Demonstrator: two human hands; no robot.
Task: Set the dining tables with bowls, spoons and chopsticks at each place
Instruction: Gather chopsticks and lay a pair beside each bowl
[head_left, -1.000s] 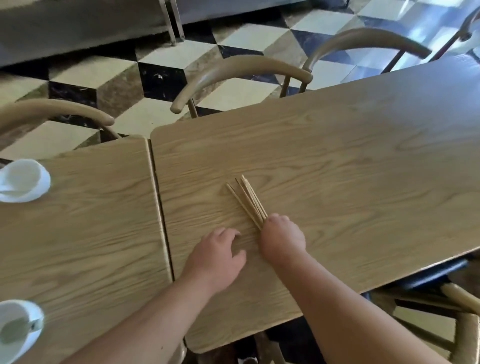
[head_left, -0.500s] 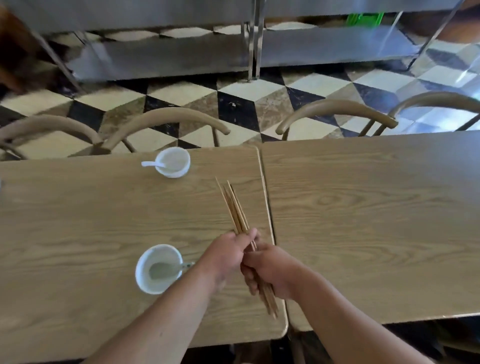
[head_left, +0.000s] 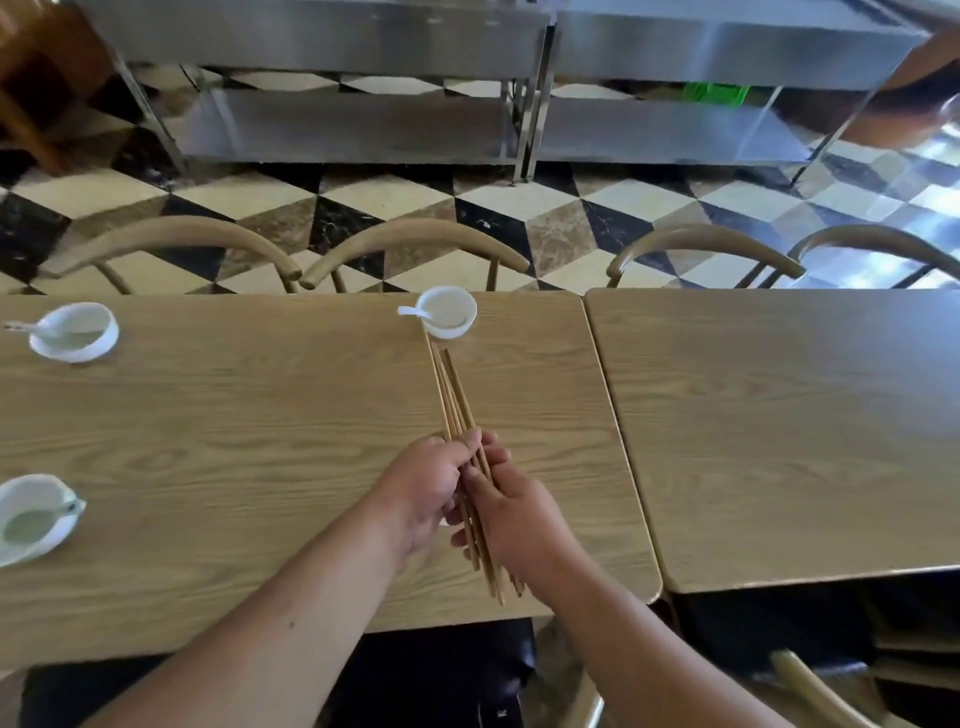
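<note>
Together, the left hand (head_left: 423, 491) and right hand (head_left: 519, 512) curl their fingers around a bundle of wooden chopsticks (head_left: 453, 395) above the wooden table (head_left: 208, 441), tips pointing toward a white bowl (head_left: 448, 310) with a spoon (head_left: 413, 312).

Two wood-grain tables stand edge to edge, the seam between them just right of the fingers (head_left: 498, 457): the left table (head_left: 208, 441) lies under them, the right table (head_left: 779, 415) off to their right. Beyond the fingers, four curved chair backs (head_left: 415, 234) line the far edge. Behind those runs a floor (head_left: 395, 195) of cream, brown and black cube-pattern tiles, then two steel shelf units (head_left: 337, 122). Light glares on the tiles far right of the fingers; another chair (head_left: 821, 691) shows nearer and right of them
</note>
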